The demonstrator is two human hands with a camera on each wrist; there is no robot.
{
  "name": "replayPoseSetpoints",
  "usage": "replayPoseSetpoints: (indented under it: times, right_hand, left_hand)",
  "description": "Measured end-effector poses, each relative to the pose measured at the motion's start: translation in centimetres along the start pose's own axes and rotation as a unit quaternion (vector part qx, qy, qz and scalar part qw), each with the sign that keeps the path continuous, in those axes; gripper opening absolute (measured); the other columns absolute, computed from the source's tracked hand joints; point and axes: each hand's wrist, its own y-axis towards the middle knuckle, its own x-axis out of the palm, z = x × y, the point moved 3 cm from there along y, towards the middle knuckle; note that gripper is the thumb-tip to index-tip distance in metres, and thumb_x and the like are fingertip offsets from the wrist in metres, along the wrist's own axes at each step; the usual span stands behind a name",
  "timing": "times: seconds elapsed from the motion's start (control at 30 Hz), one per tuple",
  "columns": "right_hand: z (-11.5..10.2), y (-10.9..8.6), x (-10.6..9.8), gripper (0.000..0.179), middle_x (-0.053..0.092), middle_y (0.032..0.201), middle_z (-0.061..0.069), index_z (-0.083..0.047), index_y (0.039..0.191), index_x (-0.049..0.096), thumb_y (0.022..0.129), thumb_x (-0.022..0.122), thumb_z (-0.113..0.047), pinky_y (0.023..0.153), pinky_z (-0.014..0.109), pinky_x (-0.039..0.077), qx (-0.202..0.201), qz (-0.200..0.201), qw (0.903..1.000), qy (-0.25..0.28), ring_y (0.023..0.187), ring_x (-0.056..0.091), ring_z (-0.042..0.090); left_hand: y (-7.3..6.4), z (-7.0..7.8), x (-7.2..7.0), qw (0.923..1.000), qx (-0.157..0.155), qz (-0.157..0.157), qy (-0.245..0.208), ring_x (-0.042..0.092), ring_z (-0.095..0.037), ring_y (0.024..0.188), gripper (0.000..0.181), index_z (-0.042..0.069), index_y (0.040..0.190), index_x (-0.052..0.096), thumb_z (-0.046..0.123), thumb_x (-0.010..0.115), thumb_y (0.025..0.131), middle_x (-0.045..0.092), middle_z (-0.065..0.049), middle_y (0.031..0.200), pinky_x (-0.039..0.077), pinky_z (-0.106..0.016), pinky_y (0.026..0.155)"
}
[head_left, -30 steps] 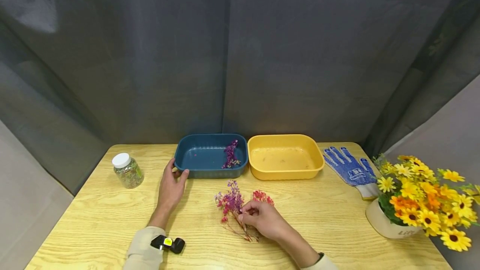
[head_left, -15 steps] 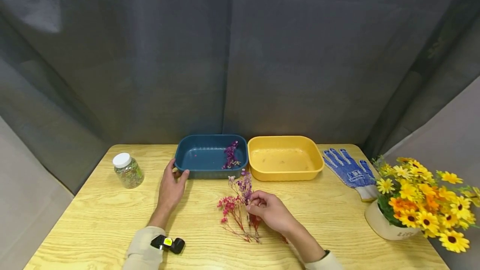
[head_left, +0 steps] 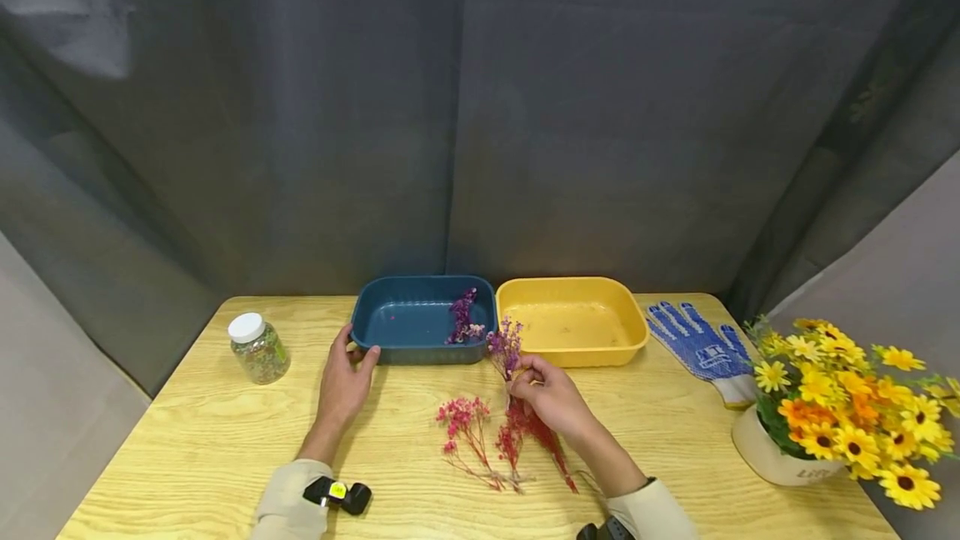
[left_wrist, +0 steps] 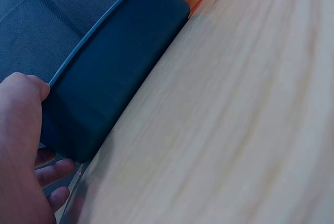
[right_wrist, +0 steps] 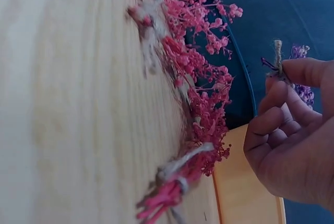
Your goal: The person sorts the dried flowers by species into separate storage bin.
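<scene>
My right hand point(head_left: 555, 400) pinches a sprig of dried purple flowers point(head_left: 505, 343) by its stem, between thumb and fingertips. The blossoms overlap the gap between the two trays in the head view. A short tied stem end point(right_wrist: 278, 57) sticks out of the pinch in the right wrist view. My left hand point(head_left: 347, 386) holds the near left corner of the blue tray point(head_left: 427, 354), thumb at the rim and fingers round the side. More purple flowers point(head_left: 462, 315) lie in that tray. Pink sprigs point(head_left: 463, 417) and a red bundle point(head_left: 551, 444) lie on the table below my right hand.
A yellow tray point(head_left: 577, 357) stands right beside the blue one. At the left is a jar point(head_left: 259, 350) with a white lid. A blue dotted glove point(head_left: 697, 348) lies at the right, near a potted bunch of yellow flowers point(head_left: 847, 415). A dark curtain point(head_left: 480, 148) hangs behind.
My right hand has lifted the purple sprig off the pink flowers and carried it up and right toward the trays, uncovering the pink and red sprigs. The left hand keeps its place.
</scene>
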Motion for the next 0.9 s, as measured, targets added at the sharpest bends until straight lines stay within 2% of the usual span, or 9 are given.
replayPoseSetpoints:
  times: [0.2, 0.33, 0.6, 0.73, 0.9]
  right_hand:
    - [-0.5, 1.7, -0.3, 0.025, 0.055, 0.081, 0.003, -0.01, 0.111, 0.06, 0.085, 0.061, -0.008, 0.055, 0.027, 0.036, -0.004, 0.013, 0.9997, -0.022, 0.066, 0.049, 0.016]
    - [-1.1, 2.8, -0.4, 0.024, 0.057, 0.081, 0.004, -0.01, 0.11, 0.062, 0.086, 0.061, -0.009, 0.054, 0.026, 0.038, -0.015, 0.02, 0.9991, -0.035, 0.061, 0.047, 0.016]
    - [-2.9, 4.9, 0.1, 0.02, 0.06, 0.083, 0.006, -0.012, 0.106, 0.063, 0.088, 0.064, -0.018, 0.051, 0.026, 0.039, -0.026, 0.042, 0.995, -0.086, 0.061, 0.051, 0.017]
    - [-3.5, 5.9, 0.5, 0.02, 0.061, 0.085, 0.007, -0.013, 0.106, 0.063, 0.088, 0.065, -0.021, 0.05, 0.026, 0.039, -0.029, 0.048, 0.9901, -0.128, 0.059, 0.05, 0.015]
    - [-4.3, 6.9, 1.1, 0.019, 0.063, 0.082, 0.005, -0.016, 0.107, 0.063, 0.091, 0.064, -0.026, 0.053, 0.029, 0.041, -0.025, 0.052, 0.9831, -0.174, 0.061, 0.053, 0.017]
  left_hand:
    - [0.0, 0.0, 0.0, 1.0, 0.001, -0.001, 0.001, 0.056, -0.031, 0.124, 0.069, 0.017, 0.153, 0.023, 0.04, 0.056, 0.097, 0.042, -0.012, 0.147, 0.045, -0.051, 0.098]
    - [0.1, 0.0, 0.0, 1.0, -0.002, -0.001, 0.002, 0.055, -0.031, 0.124, 0.069, 0.018, 0.153, 0.022, 0.038, 0.057, 0.097, 0.042, -0.012, 0.148, 0.043, -0.052, 0.099]
    - [0.1, -0.1, -0.1, 1.0, -0.001, -0.001, 0.005, 0.056, -0.031, 0.124, 0.072, 0.019, 0.153, 0.022, 0.049, 0.054, 0.095, 0.041, -0.011, 0.148, 0.043, -0.052, 0.1]
    - [0.1, -0.1, -0.1, 1.0, -0.002, 0.0, 0.004, 0.056, -0.031, 0.123, 0.071, 0.018, 0.153, 0.023, 0.047, 0.055, 0.096, 0.042, -0.012, 0.148, 0.044, -0.052, 0.099]
    - [0.1, -0.2, 0.0, 1.0, 0.002, 0.005, 0.003, 0.057, -0.031, 0.123, 0.071, 0.017, 0.153, 0.024, 0.045, 0.055, 0.096, 0.042, -0.013, 0.148, 0.044, -0.052, 0.098]
